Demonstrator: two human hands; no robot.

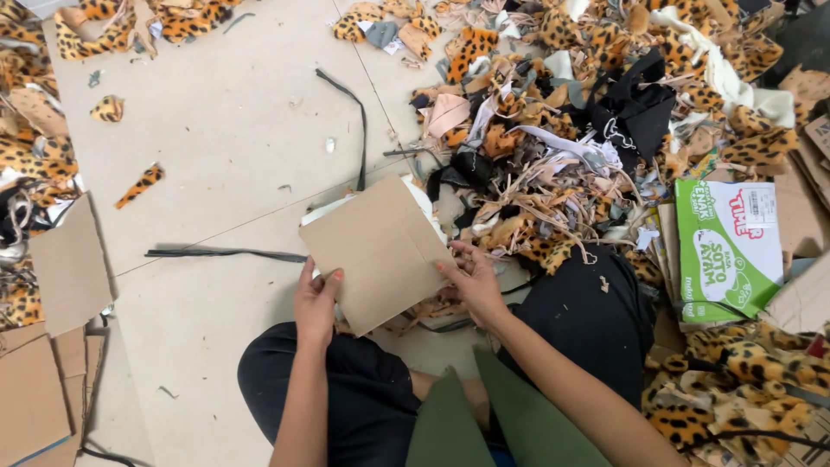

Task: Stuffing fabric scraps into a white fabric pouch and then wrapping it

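Centrally, a square piece of brown cardboard (380,251) is held tilted above the floor (225,138), just in front of the seated person's knees. Its lower left edge is gripped by the left hand (316,303), whose fingers are closed on it, while its right edge is pinched by the closed fingers of the right hand (474,281). Something white is partly hidden beneath the sheet. Just beside it on the right, a large heap of fabric scraps (571,147) in leopard print, beige and black is spread out. A green and white carton (722,251) is seen lying at the heap's edge; its contents cannot be told. More cardboard pieces (69,268) are stacked at the left.
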